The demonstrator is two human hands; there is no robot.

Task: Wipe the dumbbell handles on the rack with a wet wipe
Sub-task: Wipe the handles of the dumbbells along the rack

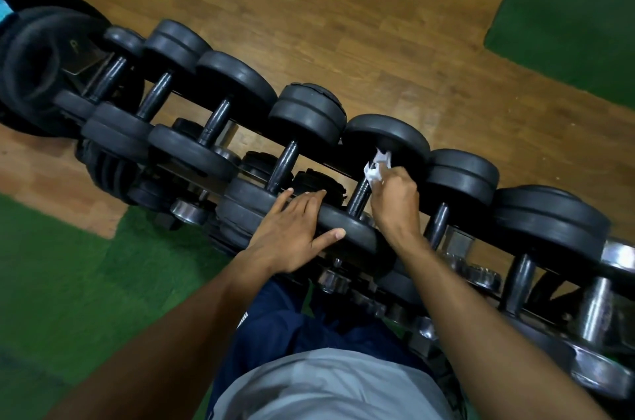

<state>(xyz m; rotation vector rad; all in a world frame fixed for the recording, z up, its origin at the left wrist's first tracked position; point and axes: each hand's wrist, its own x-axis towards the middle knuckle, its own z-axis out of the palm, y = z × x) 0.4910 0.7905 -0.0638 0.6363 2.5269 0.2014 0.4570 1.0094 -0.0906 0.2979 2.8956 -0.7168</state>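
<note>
Wood-look flooring (343,7) with green turf patches (567,7) fills the background, and the dumbbell rack (618,254) cuts diagonally from the upper left of the frame down to the lower right. Looks like the wiping is mid-way along the top row: the right hand (395,199) is closed around a crumpled white wet wipe (377,167), pressing it onto the dark handle (359,196) just right of centre, up near the far plate. The left hand (292,234) lies flat, fingers spread, on the near rubber plate (347,230) of that same dumbbell, gripping nothing, probably just steadying it.

Plates are matte black rubber, round and chunky; the handles are dark bars, glossy in spots, and this one looks ribbed or knurled. A lower tier shows shiny chrome ends (591,313).

My guess for the next bit: slide the wipe down the bar toward the near plate, maybe twisting round it, then move to the neighbouring handle (438,223) on the right.
</note>
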